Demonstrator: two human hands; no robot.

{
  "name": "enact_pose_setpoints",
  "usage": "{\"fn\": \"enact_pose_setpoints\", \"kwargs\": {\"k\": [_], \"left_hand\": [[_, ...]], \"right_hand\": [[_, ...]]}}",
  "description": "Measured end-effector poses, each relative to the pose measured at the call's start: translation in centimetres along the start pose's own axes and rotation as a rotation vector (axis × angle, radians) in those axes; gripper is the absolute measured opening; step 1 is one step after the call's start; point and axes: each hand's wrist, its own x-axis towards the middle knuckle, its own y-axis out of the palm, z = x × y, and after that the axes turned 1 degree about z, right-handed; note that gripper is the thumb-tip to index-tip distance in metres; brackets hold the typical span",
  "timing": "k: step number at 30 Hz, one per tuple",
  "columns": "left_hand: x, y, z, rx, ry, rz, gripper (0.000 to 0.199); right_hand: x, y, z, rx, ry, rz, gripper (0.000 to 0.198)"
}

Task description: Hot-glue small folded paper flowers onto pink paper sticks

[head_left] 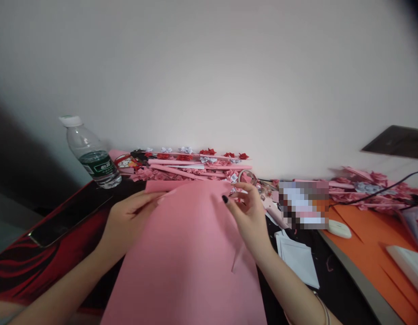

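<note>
A large sheet of pink paper [188,253] stretches from the bottom of the view up to the middle, its top curving away from me. My left hand [131,216] grips the sheet's left edge, with the fingertips hidden behind the paper. At the upper right edge, my right hand [251,212] is curled with thumb and fingers around the paper's corner; dark nail polish shows on the thumb. Another flat pink piece [161,185] lies just beyond the top of the sheet, near the left fingers.
Paper flowers [185,155] and rolled pink strips line the wall. At left stand a water bottle [94,158] and a dark phone [70,221] lying flat. White paper squares [299,262], a white case [339,229] and orange sheets [368,239] lie at right.
</note>
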Motion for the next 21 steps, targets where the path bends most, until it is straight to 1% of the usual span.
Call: {"fn": "enact_pose_setpoints", "kwargs": {"k": [1,2,4,6,8,10,11,13,14,16,18,19,20,21], "left_hand": [[0.2,-0.4,0.2,-0.015,-0.052,-0.003,0.016],[0.3,-0.8,0.4,-0.031,-0.096,-0.017,0.016],[0.6,-1.5,0.8,-0.104,-0.175,-0.01,0.016],[0.8,-1.9,1.1,-0.206,-0.245,0.003,0.017],[1.0,-2.3,1.3,-0.287,-0.316,0.019,0.016],[1.2,-2.6,1.5,-0.333,-0.378,0.028,0.017],[1.2,-2.7,1.5,-0.348,-0.398,0.029,0.018],[1.3,-2.9,1.8,-0.37,-0.411,0.039,0.02],[1.4,-3.0,2.0,-0.38,-0.406,0.046,0.021],[1.7,-3.2,2.7,-0.41,-0.388,0.05,0.022],[2.2,-3.5,3.6,-0.443,-0.368,0.017,0.024],[2.5,-3.7,4.1,-0.43,-0.364,0.018,0.027],[2.8,-4.0,4.7,-0.368,-0.359,0.048,0.034],[3.2,-4.3,5.3,-0.268,-0.34,-0.002,0.04]], "right_hand": [[0.3,-0.5,-0.5,-0.027,0.031,-0.027,0.036],[0.7,-0.9,-1.1,-0.045,0.071,-0.008,0.04],[1.2,-1.3,-1.9,-0.044,0.157,0.082,0.045],[1.6,-1.2,-2.4,-0.048,0.179,0.096,0.048],[1.8,-0.8,-2.6,-0.079,0.145,0.065,0.043],[1.9,-0.3,-2.5,-0.128,0.127,0.115,0.028],[1.9,-0.1,-2.5,-0.152,0.133,0.162,0.025],[1.9,0.2,-2.5,-0.186,0.149,0.23,0.033],[1.8,0.3,-2.4,-0.191,0.153,0.238,0.035],[1.8,0.3,-2.4,-0.181,0.147,0.236,0.033],[2.0,0.1,-2.3,-0.155,0.139,0.246,0.027],[2.0,-0.2,-2.3,-0.141,0.137,0.254,0.023],[2.1,-0.6,-2.3,-0.129,0.136,0.262,0.019],[2.3,-1.0,-2.3,-0.117,0.14,0.271,0.016]]}}
